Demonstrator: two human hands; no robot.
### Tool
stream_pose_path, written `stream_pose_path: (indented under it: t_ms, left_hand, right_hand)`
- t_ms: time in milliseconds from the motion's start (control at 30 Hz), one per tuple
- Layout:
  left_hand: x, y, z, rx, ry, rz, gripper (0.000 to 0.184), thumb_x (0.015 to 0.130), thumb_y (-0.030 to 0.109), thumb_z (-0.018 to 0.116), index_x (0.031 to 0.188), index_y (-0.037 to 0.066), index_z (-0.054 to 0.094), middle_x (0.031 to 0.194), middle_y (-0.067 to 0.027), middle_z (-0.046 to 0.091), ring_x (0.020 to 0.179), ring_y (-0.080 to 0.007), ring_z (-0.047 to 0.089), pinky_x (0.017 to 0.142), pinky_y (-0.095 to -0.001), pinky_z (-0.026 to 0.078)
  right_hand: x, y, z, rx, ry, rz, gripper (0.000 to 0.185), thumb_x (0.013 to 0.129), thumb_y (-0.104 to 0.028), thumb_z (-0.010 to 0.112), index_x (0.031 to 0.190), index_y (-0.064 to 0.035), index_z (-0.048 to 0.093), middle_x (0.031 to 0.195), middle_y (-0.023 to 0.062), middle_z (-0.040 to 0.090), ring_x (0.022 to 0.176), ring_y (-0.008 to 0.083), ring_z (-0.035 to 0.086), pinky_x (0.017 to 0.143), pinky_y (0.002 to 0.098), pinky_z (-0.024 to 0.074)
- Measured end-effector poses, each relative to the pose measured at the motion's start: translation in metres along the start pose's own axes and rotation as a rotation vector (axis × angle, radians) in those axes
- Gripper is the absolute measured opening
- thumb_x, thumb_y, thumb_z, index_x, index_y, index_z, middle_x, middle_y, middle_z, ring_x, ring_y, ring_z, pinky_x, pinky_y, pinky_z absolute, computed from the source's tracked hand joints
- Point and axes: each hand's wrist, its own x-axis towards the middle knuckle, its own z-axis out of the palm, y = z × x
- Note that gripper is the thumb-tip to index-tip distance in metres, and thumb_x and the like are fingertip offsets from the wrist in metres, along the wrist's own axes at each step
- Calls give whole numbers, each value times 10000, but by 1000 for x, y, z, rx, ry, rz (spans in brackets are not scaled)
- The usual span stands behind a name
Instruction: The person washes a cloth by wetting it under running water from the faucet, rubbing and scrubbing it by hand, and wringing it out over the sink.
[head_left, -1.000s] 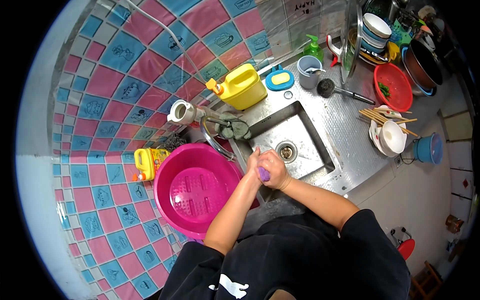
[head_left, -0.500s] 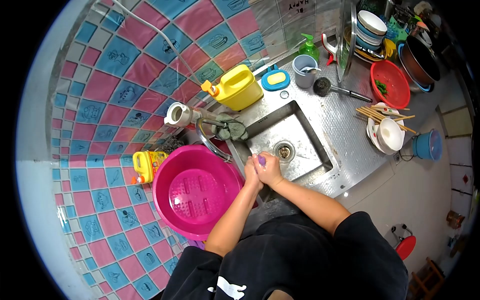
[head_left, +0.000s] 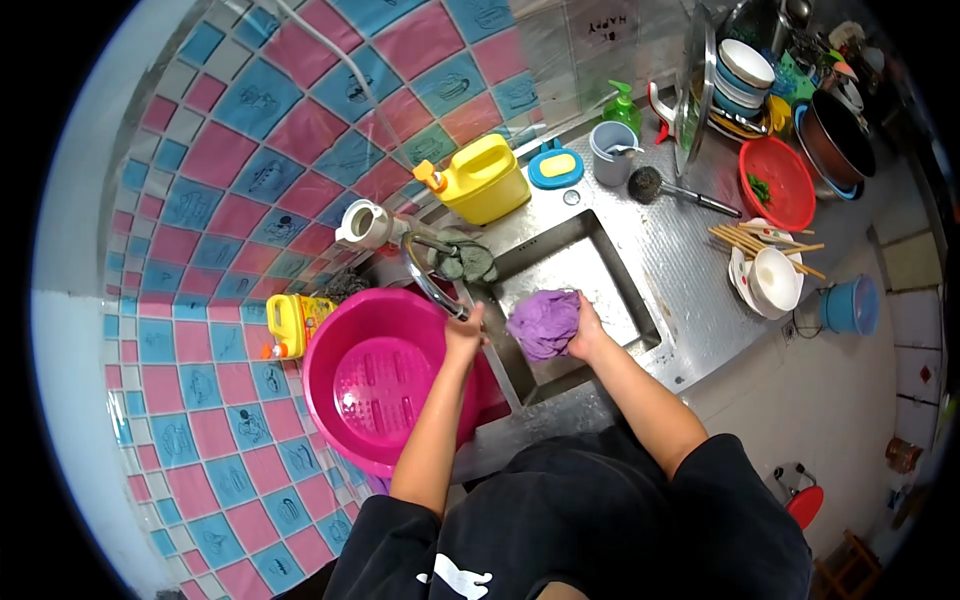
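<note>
From the head view, my right hand holds a bunched purple cloth by its right side, with my fingers closed on the edge and partly hidden by it. The cloth sits just left of that grip, over the steel sink; I cannot tell whether it touches the bottom. My left hand is apart from the cloth, further left, at the tip of the curved faucet; I cannot tell whether its fingers grasp the spout or only pass it. Left of that hand stands the pink basin, with my forearm over its rim. Beyond my hands lie a grey-green cloth and a yellow jug. Beyond my right grip, further right, are a round brush and white bowl.
</note>
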Motion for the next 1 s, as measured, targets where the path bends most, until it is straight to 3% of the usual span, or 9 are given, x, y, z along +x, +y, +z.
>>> stream_pose_path:
  t_ms: [33, 200, 333, 400, 467, 700, 800, 967, 1000]
  left_hand:
    - [10, -1, -3, -63, 46, 59, 483, 851, 282, 533, 1208, -9, 391, 913, -93, 531, 546, -132, 533, 399, -226, 436]
    - [71, -22, -14, -200, 62, 230, 554, 876, 314, 490, 1282, -16, 310, 904, -108, 536, 554, -130, 543, 399, -224, 435]
    - [106, -52, -24, -508, 114, 150, 389, 890, 295, 472, 1096, -34, 449, 712, -62, 532, 500, -123, 539, 396, -230, 430]
    - [118, -61, -30, -19, 189, 482, 308, 896, 278, 465, 952, -20, 514, 652, -41, 525, 458, -129, 529, 390, -233, 422]
    - [114, -51, -33, 12, 212, 520, 277, 895, 262, 470, 871, -5, 542, 651, -41, 534, 444, -143, 528, 388, -249, 417]
    - [109, -27, -35, -414, 122, 40, 305, 841, 329, 505, 895, 29, 490, 686, -107, 525, 516, -252, 559, 417, -365, 450]
    - [104, -18, -35, -602, 92, -106, 297, 848, 326, 489, 893, 32, 474, 679, -103, 519, 530, -261, 564, 425, -361, 456]
    - [73, -9, -12, -858, 135, -172, 223, 833, 298, 483, 807, 78, 457, 602, -83, 482, 502, -226, 516, 424, -299, 423]
    - [85, -54, -3, -940, -106, -76, 196, 814, 273, 493, 732, 99, 454, 565, -62, 450, 490, -203, 462, 436, -261, 373]
  right_hand:
    - [6, 3, -2, 63, -114, 10, 675, 881, -538, 128, 1230, -48, 432, 1266, 148, 441, 1174, 324, 409, 1002, 465, 290]
    - [17, 17, 4, 138, -148, 34, 700, 863, -559, 125, 1255, -51, 405, 1281, 143, 423, 1178, 332, 401, 1001, 502, 269]
    - [6, 25, 27, 161, -75, 20, 687, 864, -549, 141, 1281, -54, 373, 1309, 142, 388, 1207, 325, 365, 1012, 489, 260]
    - [13, 31, 25, 211, -3, 5, 666, 870, -526, 145, 1268, -51, 390, 1298, 143, 403, 1199, 325, 375, 1011, 479, 271]
    - [21, 37, 21, 231, -13, -5, 652, 874, -509, 146, 1255, -47, 403, 1287, 144, 414, 1191, 323, 384, 1008, 476, 277]
    - [24, 49, 30, 253, 51, 17, 542, 866, -367, 192, 1178, -27, 476, 1239, 156, 458, 1142, 322, 435, 988, 484, 314]
    - [29, 52, 30, 252, 48, -6, 528, 863, -355, 205, 1163, -26, 488, 1222, 160, 473, 1130, 326, 446, 987, 476, 320]
    - [38, 54, 26, 282, 89, -39, 478, 878, -305, 225, 1154, -20, 491, 1186, 151, 501, 1100, 318, 473, 981, 448, 339]
    - [43, 56, 24, 304, 115, -65, 442, 884, -275, 247, 1142, -18, 496, 1161, 145, 518, 1083, 311, 486, 971, 435, 356]
